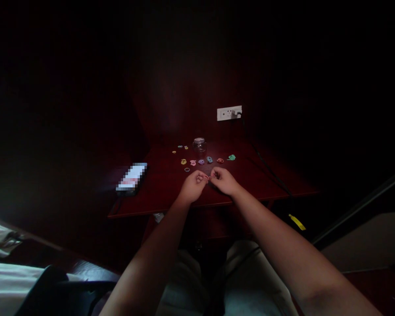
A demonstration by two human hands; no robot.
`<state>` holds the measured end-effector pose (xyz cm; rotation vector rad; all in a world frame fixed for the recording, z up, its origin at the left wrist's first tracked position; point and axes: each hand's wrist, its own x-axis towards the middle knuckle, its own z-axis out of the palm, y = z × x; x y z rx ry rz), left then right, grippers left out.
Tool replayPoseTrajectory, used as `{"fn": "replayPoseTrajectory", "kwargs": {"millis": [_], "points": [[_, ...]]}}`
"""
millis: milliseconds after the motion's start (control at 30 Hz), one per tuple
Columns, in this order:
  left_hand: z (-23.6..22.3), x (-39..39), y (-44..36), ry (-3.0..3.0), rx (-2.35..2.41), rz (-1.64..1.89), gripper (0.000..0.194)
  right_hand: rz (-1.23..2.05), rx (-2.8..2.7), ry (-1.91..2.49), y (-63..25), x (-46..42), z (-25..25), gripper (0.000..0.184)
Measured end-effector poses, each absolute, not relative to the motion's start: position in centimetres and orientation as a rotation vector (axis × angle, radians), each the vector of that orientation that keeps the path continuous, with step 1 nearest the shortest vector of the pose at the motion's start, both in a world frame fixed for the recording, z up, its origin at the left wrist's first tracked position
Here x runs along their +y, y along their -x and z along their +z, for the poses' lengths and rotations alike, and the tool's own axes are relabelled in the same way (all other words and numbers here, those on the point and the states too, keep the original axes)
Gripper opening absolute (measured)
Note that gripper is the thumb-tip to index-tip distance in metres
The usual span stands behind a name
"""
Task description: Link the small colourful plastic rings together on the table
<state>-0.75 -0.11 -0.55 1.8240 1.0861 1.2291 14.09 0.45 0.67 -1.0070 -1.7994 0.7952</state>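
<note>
Close together over the front of the dark red table, my left hand (195, 183) and my right hand (223, 180) are both closed in a pinch. Their fingertips nearly meet, and whatever small thing lies between them is too small to make out. Just beyond my hands runs a row of small piles of coloured bands: yellow (183, 162), pink (192, 163), purple (201, 162), blue (210, 159), orange-red (220, 160) and green (231, 157). A single greyish band (187, 169) lies beside my left hand. Behind the row stands a clear lidded jar (199, 145).
A few loose bands (180, 146) lie at the table's back left. On the left side rests a phone (132, 177) with a lit, blurred screen. A wall socket (229, 113) holds a plug, and a dark cable (266, 164) crosses the table's right side.
</note>
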Motion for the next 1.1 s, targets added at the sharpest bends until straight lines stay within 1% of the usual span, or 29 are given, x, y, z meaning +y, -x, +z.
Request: {"fn": "replayPoseTrajectory", "kwargs": {"millis": [1100], "points": [[-0.48,-0.11,0.71,-1.821,1.108,1.230,0.007,0.774,-1.803,1.005,-14.12,0.61,0.51,0.013]]}}
